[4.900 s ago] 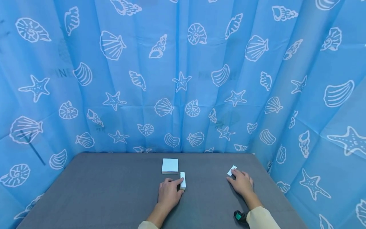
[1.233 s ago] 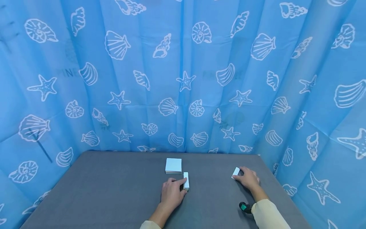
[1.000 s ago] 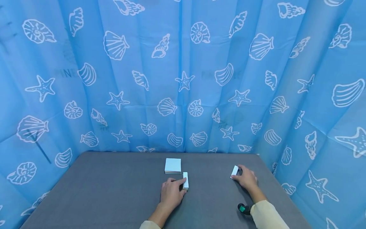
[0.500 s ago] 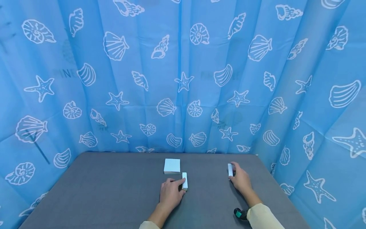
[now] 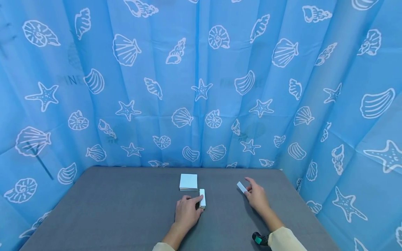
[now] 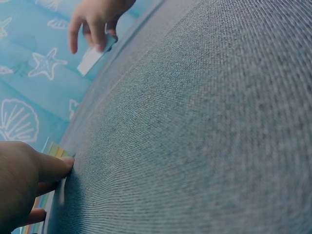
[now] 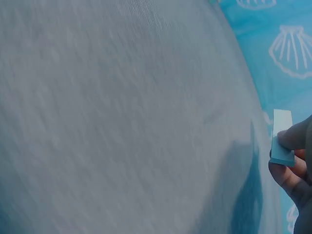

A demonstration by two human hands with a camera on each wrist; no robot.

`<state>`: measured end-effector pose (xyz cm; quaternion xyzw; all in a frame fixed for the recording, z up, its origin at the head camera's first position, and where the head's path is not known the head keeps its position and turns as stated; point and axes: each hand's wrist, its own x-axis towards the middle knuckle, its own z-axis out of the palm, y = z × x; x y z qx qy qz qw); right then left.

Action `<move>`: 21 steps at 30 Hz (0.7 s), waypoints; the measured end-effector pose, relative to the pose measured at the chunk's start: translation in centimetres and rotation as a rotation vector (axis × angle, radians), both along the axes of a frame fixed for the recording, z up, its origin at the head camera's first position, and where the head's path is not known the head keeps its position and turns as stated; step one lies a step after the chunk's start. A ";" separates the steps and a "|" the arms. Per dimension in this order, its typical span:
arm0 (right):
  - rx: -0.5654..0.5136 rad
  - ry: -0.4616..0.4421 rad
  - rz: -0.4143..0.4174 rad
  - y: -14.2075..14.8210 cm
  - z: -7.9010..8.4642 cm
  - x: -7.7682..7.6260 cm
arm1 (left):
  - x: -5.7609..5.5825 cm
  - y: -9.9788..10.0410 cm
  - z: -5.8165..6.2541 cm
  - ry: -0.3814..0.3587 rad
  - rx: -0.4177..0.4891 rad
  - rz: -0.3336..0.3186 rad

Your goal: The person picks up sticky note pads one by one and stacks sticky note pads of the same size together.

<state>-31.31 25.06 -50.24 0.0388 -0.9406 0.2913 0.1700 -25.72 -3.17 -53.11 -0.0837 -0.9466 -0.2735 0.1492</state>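
My left hand [image 5: 186, 211] grips a narrow white-topped stack [image 5: 202, 197] on the table, index finger on its top and thumb at its near end. In the left wrist view this stack shows layered coloured edges [image 6: 58, 150], like a pad of sticky notes. My right hand [image 5: 258, 197] pinches a small slim white block [image 5: 241, 186] between thumb and fingers, off the table; in the right wrist view the block [image 7: 282, 122] has a flat pale top. What the block is made of cannot be told. Beyond the left hand lies a square white-topped pad [image 5: 188, 181].
Grey cloth covers the table [image 5: 125, 209]. A blue curtain [image 5: 201, 104] with white shell and starfish prints hangs behind it and along the sides. A black device with a green patch [image 5: 259, 239] sits at my right wrist.
The right hand has lifted the white block from the right side of the table, turned it and carried it leftward. The left hand stays on the narrow stack.
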 end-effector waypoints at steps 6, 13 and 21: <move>-0.060 -0.005 0.021 -1.8 -0.1 0.4 | 0.0 0.0 0.1 0.000 0.002 0.001; -0.158 -0.003 0.058 -3.9 0.0 1.1 | 0.1 0.0 0.2 -0.011 0.009 0.003; -0.213 -0.030 0.123 -6.1 -0.1 1.5 | 0.2 -0.1 0.4 -0.003 0.014 -0.003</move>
